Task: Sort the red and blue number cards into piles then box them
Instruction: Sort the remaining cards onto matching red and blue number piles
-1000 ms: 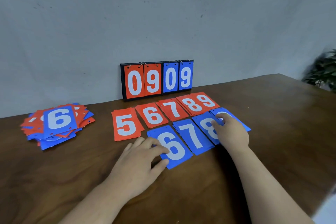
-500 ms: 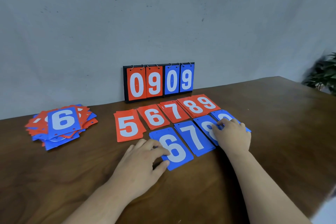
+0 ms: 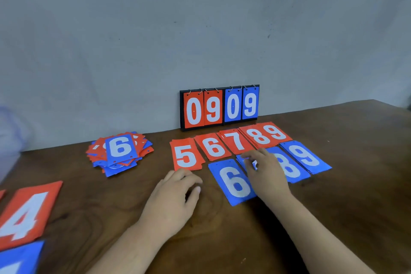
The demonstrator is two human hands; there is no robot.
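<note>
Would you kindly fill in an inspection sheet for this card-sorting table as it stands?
Surface: wooden table, cards laid flat on it.
Job's things: red cards 5 to 9 in a back row; blue 6, blue 8 and blue 9 in front, one more blue card under the right hand; mixed pile at left; red 4 near left; no box seen.
Clutter: scoreboard reading 0909, against the wall.
Grippers: left hand rests on the table by the red 5, holding nothing; right hand on the covered blue card, grip unclear.
Cables: nothing seen.
Surroundings: grey wall; blurred pale shape at far left.
</note>
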